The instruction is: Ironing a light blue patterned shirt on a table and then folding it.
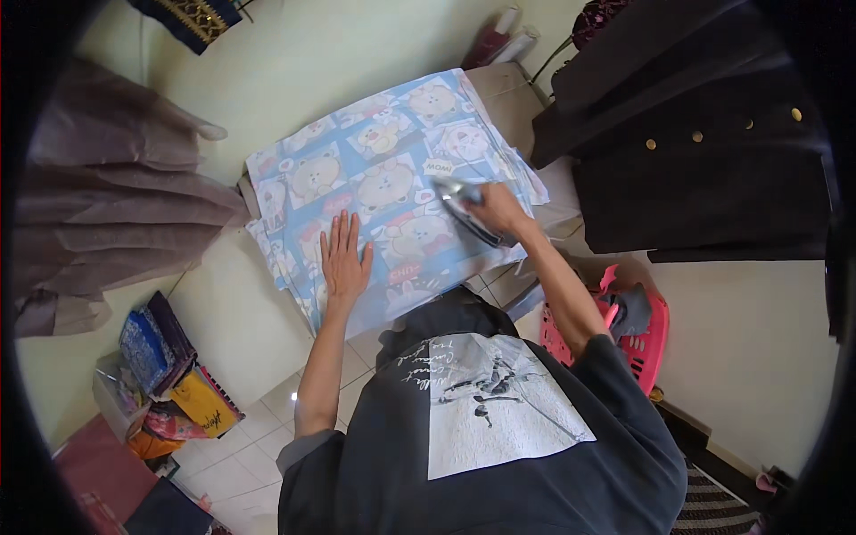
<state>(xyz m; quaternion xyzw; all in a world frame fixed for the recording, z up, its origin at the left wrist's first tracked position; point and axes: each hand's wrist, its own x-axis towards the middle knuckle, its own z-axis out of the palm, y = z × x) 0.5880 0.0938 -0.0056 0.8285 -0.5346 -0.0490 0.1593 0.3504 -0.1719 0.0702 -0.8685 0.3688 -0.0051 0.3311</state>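
Note:
A light blue cloth (357, 143) printed with cartoon bears lies spread over a table-like surface in front of me. My left hand (345, 265) rests flat on its near left part, fingers stretched out. My right hand (497, 211) is wrapped round the handle of a clothes iron (456, 192), slightly blurred. The iron is over the right side of the cloth, its tip pointing to the far left. Whether its soleplate touches the cloth I cannot tell. Layers of the same print show along the cloth's left and right edges.
Sheer brownish fabric (134, 178) hangs at the left, and dark garments with gold buttons (695, 178) hang at the right. A pink basket (655, 343) with clothes stands by my right arm. Folded textiles and bags (169, 357) are piled at the lower left. Bottles (490, 43) stand at the back.

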